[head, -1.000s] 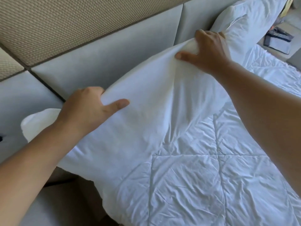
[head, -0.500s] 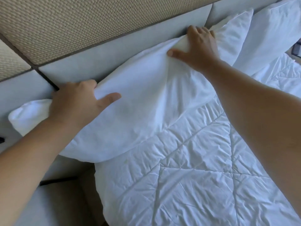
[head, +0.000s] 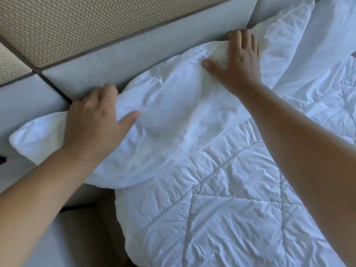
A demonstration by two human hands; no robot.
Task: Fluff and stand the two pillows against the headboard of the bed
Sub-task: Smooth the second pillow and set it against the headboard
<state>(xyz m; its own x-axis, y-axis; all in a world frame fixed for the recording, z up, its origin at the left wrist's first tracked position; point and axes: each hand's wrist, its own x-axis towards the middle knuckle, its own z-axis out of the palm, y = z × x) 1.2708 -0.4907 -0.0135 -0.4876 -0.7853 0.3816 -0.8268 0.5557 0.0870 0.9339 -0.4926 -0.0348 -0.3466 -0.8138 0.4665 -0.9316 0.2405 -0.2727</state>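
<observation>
Here the near pillow (head: 165, 120), white and creased, bulges in the middle and leans against the grey headboard (head: 119, 60), its lower edge on the quilted bed (head: 221, 209). The left hand (head: 92, 128) and the right hand (head: 240, 62) each bunch its top edge, fingers closed on the cloth. A second pillow (head: 285, 41) touches its right end; its left corner overhangs the bed's side.

a bedroom, possibly a hotel room: a bed under a white quilted duvet (head: 221, 209), white pillows (head: 173, 120) along its head edge, and a padded grey panel headboard (head: 134, 54) topped with woven beige wall panels (head: 86, 22).
</observation>
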